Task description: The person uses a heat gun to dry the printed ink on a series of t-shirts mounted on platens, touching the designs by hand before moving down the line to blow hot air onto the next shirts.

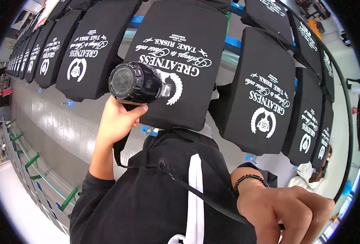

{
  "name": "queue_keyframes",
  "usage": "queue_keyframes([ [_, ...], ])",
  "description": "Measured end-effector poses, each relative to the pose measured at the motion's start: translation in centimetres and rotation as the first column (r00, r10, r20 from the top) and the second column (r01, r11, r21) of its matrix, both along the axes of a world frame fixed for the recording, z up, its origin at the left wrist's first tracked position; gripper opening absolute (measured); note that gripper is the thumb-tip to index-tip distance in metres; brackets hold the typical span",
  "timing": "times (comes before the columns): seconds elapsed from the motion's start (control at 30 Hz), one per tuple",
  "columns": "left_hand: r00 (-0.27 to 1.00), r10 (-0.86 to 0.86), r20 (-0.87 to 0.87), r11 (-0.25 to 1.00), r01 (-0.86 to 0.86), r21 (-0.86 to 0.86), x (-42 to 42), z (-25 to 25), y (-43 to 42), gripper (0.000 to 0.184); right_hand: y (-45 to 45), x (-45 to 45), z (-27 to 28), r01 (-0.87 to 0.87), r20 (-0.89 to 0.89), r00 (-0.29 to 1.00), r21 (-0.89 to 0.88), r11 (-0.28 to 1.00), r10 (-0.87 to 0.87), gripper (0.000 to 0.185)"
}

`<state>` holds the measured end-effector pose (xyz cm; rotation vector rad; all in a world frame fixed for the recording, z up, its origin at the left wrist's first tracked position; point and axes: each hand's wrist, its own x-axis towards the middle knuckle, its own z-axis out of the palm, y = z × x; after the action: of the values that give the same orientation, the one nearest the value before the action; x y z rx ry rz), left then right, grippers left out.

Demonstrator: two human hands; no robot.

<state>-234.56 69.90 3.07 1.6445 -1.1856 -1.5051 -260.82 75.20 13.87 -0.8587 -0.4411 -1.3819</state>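
A black hair dryer point(135, 82) is in my left hand point(121, 120), fingers wrapped round its handle. Its nozzle points right, over the white emblem of a black printed shirt point(180, 44) stretched flat on a board in front of me. My right hand point(287, 211), with a dark beaded bracelet at the wrist, is at the lower right, below the neighbouring black shirt point(257, 93). Its fingers are curled round a small dark thing, mostly hidden. A black cord hangs from the dryer and crosses my dark clothing.
More black printed shirts point(96, 44) on boards run in rows to the left and right. Blue brackets point(149, 130) and a grey metal surface point(82, 122) show between and below them. Green-barred racks point(69, 198) stand at the lower left.
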Motion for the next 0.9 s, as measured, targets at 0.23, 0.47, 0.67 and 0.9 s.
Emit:
queue_keyframes([
  [0.23,0.999,0.003,0.034,1.0,-0.004,0.008,5.0,-1.5,1.0,0.036,2.0,3.7,1.1,-0.012,-0.076,0.997,0.089,0.996,0.019,0.031],
  [0.47,0.968,-0.251,-0.001,0.968,0.251,-0.022,2.3,-2.0,-1.5,0.043,5.1,5.4,0.3,0.204,0.047,0.979,-0.114,0.972,-0.2,0.029],
  [0.67,0.979,-0.184,0.091,0.97,0.196,-0.144,1.0,-4.0,-5.3,0.034,4.7,6.1,2.2,0.229,-0.072,0.971,0.0,0.973,-0.228,0.03],
  [0.9,0.984,-0.04,0.172,0.976,0.076,-0.204,4.1,-2.1,-5.8,0.025,4.7,6.2,2.7,0.218,-0.153,0.967,0.1,0.971,-0.201,0.029],
])
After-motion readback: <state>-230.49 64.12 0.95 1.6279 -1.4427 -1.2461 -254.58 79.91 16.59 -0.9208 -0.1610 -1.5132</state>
